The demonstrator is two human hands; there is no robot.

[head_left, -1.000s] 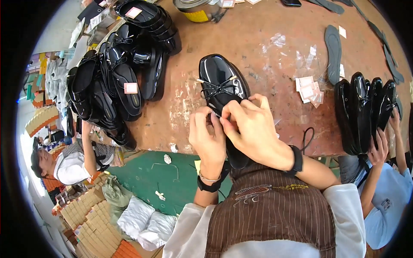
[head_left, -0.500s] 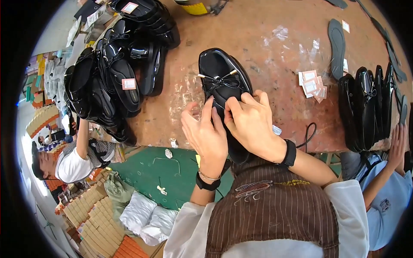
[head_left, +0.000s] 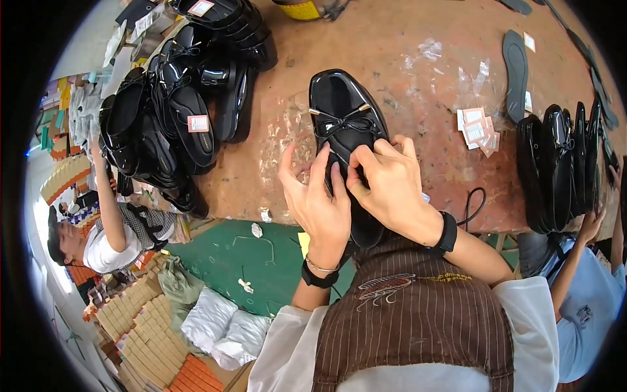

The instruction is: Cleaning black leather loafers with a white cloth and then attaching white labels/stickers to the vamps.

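Note:
A shiny black loafer (head_left: pixel 343 98) with a thin bow and metal-tipped laces lies toe-away on the table in front of me. My left hand (head_left: pixel 317 202) is at the left side of its opening, fingers stretched and apart, with the fingertips against the shoe. Across the opening, my right hand (head_left: pixel 395 186) is closed, thumb and forefinger pinched at the shoe's collar just behind the bow. The small spot between those fingertips is hidden. The heel end points toward my apron and is partly covered by my right hand.
Black shoes (head_left: pixel 189 130) are heaped at the left. More shoes (head_left: pixel 555 166) stand at the right, near a dark insole (head_left: pixel 515 75) and label cards (head_left: pixel 479 129). A black cord loop (head_left: pixel 475 202) lies by the table's near edge. Co-workers (head_left: pixel 111 238) are on both sides.
The loafer and both my hands have shifted slightly to the right in view. My right hand still pinches at the collar. The left co-worker's arm has risen.

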